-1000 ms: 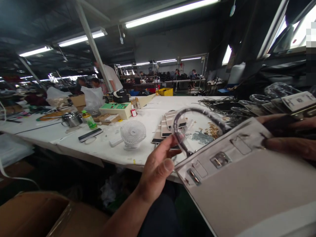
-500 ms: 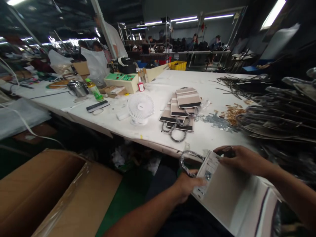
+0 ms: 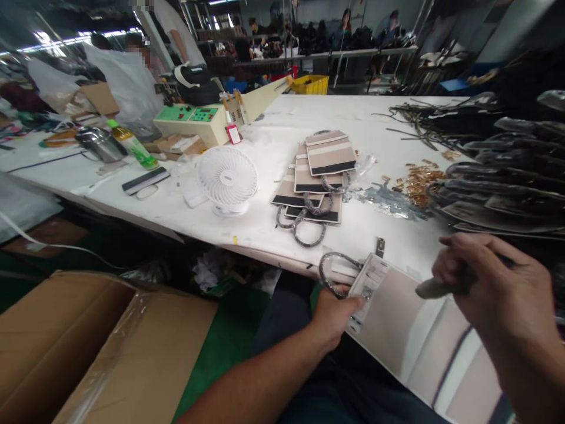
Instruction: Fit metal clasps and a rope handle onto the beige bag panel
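A beige bag panel (image 3: 395,321) with white and black stripes lies at a slant over my lap and the table's front edge. My left hand (image 3: 338,315) grips its near edge, thumb on top beside a small metal piece (image 3: 367,292). A handle ring wrapped in clear film (image 3: 324,268) loops out from that end. A dark tab (image 3: 380,247) with a pale fitting sticks up from the far corner. Above the panel, apart from it, is my right hand (image 3: 481,277) with fingers curled and thumb extended; whatever its fingers hold, if anything, is hidden.
On the white table (image 3: 265,235), several similar striped panels (image 3: 324,156) are stacked beside a white fan (image 3: 227,179). Gold fittings (image 3: 419,185) and silver fittings (image 3: 388,200) lie in heaps. Film-wrapped pieces (image 3: 507,176) are piled right. A cardboard box (image 3: 168,347) stands at lower left.
My right hand has let go of the panel's far corner and moved right, off it. My left hand keeps its grip. The head view has tilted down slightly.
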`<action>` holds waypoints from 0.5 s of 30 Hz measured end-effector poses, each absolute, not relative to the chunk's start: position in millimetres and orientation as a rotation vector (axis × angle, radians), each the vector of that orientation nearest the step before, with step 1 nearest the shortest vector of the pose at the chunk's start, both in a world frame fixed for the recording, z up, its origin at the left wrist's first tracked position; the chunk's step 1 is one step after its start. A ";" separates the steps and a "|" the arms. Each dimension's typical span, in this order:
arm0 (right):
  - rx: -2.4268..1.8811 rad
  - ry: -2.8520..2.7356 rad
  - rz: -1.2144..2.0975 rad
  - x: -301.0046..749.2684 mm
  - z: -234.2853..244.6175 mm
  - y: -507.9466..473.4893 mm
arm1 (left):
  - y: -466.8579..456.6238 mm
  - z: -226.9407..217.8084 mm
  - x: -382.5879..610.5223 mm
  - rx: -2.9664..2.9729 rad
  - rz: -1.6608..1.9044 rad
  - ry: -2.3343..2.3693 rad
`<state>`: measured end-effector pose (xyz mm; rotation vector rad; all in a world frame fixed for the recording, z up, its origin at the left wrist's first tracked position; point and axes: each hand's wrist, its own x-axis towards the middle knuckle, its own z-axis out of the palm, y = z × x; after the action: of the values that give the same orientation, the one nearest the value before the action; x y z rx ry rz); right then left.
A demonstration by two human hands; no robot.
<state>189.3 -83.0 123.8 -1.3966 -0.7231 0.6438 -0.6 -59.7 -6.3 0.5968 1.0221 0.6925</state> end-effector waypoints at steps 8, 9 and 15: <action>-1.021 -0.501 0.743 153.6 82.6 -71.8 | -56.4 3.5 7.7 0.504 0.670 1.011; -1.016 -0.483 0.735 152.6 78.9 -71.4 | -56.5 3.4 7.8 0.511 0.672 1.011; -1.047 -0.634 0.676 140.1 69.1 -81.3 | -56.9 4.0 8.8 0.547 0.670 1.031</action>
<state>140.1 -81.3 69.1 -1.0471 -0.6338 0.6762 8.8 -56.9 4.0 0.5470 1.0312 0.6701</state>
